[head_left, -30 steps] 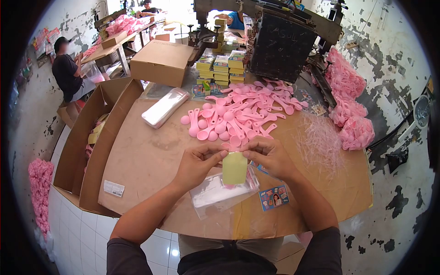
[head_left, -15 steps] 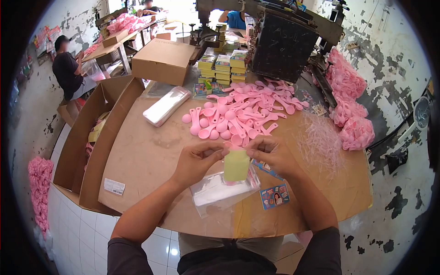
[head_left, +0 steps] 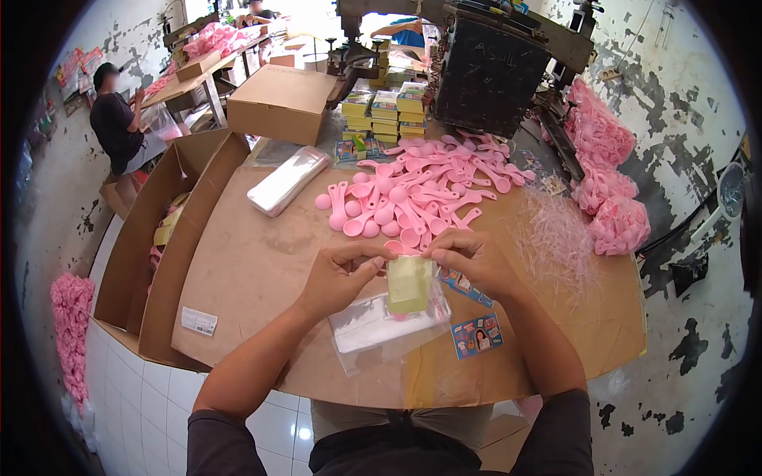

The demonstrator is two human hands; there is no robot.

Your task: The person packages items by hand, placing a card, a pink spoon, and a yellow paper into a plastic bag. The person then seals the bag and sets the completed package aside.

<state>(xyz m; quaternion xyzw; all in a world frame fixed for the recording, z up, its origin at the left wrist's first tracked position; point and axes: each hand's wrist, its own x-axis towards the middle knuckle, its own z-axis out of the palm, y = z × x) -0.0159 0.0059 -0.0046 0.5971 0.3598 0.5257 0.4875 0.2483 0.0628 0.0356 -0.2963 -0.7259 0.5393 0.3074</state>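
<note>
At the center of the frame, I have the left hand [head_left: 349, 274] and right hand [head_left: 468, 258] pinching the top corners of a pale yellow packet [head_left: 409, 284], thumbs pressed against fingers. The packet hangs above a stack of clear plastic bags [head_left: 373, 327]. Pink spoons [head_left: 413, 190] lie heaped just beyond, a blue card [head_left: 477, 336] rests at lower right of center, and a seated person [head_left: 119, 123] appears at upper left.
</note>
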